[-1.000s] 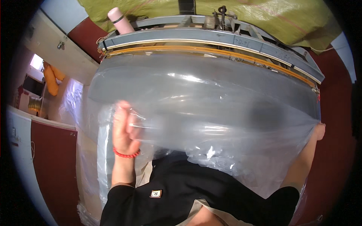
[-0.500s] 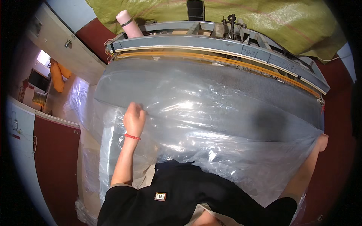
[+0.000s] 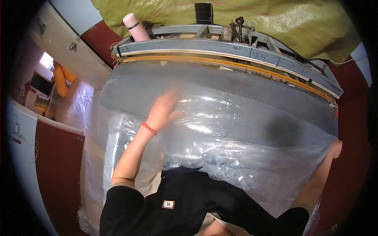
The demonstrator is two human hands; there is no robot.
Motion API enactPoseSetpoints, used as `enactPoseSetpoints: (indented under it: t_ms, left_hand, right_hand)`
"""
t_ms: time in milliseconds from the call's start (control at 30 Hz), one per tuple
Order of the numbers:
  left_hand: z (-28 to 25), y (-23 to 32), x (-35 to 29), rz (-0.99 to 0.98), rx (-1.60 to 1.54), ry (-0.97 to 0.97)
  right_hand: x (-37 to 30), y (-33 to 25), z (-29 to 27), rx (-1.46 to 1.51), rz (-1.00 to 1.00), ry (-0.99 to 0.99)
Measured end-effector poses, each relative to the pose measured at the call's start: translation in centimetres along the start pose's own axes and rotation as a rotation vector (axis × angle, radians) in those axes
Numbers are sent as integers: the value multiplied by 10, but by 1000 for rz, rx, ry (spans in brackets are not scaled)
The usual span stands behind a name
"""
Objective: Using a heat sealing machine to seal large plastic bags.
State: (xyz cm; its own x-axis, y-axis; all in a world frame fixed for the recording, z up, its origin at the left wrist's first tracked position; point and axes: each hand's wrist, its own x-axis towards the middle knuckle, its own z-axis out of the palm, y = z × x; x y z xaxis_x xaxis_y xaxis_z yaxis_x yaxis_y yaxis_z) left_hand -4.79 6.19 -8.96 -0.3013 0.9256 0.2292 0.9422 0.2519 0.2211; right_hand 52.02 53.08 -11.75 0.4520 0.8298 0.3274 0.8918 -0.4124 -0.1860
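Note:
Clear plastic film [image 3: 220,137] lies in shiny wrinkles over a grey sheet-covered surface [image 3: 236,80] in front of me. My left hand [image 3: 163,110], slightly smeared by motion, is open over the film's left part with its fingers stretched out and the thumb apart. A red bead bracelet [image 3: 149,128] circles that wrist. At the far right, my right hand [image 3: 335,149] is closed on the film's edge, and the film runs in taut creases toward it. The film's near part hangs down against my body.
Behind the surface runs a long grey metal frame [image 3: 185,47] with orange strips [image 3: 189,59]. On it stand a pink bottle [image 3: 136,28] and a metal clamp [image 3: 239,29]. A dark phone-like slab [image 3: 204,13] leans on a green woven sheet [image 3: 283,23]. An open door [image 3: 67,43] is at left.
My left hand has let go of its pinch, opened, and moved right and a little farther away across the film. My right hand stays at the right edge.

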Motion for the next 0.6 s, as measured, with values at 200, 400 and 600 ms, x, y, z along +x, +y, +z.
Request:
enactPoseSetpoints:
  t_ms: [200,400,600]
  left_hand:
    - [13,-25,26,-194,-47,314]
    - [24,-61,44,-429,-27,466]
    - [24,-78,51,-274,-122,546]
  right_hand:
    - [31,44,33,693,15,-26]
    - [77,95,19,1434,33,-129]
    - [117,121,-4,865,-141,-110]
